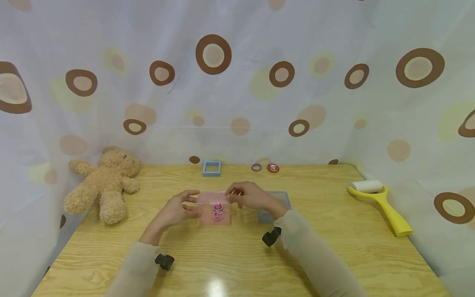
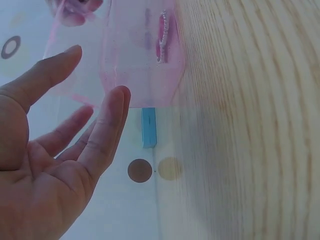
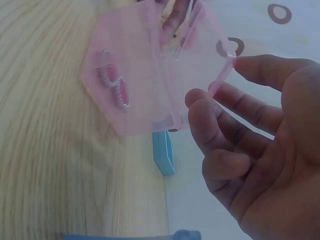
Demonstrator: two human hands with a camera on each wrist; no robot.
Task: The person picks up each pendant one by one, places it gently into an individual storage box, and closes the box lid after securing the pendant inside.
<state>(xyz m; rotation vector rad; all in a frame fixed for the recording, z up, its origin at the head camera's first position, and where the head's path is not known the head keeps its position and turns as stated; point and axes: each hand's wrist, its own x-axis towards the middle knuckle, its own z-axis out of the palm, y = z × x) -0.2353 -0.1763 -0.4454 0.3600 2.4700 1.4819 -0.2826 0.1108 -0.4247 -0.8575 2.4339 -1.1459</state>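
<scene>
A pink see-through plastic box (image 1: 205, 218) sits on the table in front of me, its hinged lid (image 3: 202, 75) standing raised at an angle. Inside lies a pink heart-shaped ornament with a silvery beaded rim (image 1: 218, 215), two hearts end to end. My right hand (image 1: 249, 194) pinches the lid's edge between thumb and fingers, the other fingers curled loosely. At the box's left side is my left hand (image 1: 178, 210), fingers fairly straight and spread, thumb (image 2: 65, 62) apart from them. Its fingertips are right by the box wall and lid.
Under my right forearm lies a bluish see-through container (image 1: 280, 197). A blue square frame (image 1: 212, 173), a purple ring (image 1: 256, 170) and a red patterned disc (image 1: 273, 168) lie along the back edge. A teddy bear (image 1: 100, 181) sits left; a yellow-handled lint roller (image 1: 391, 212) lies right.
</scene>
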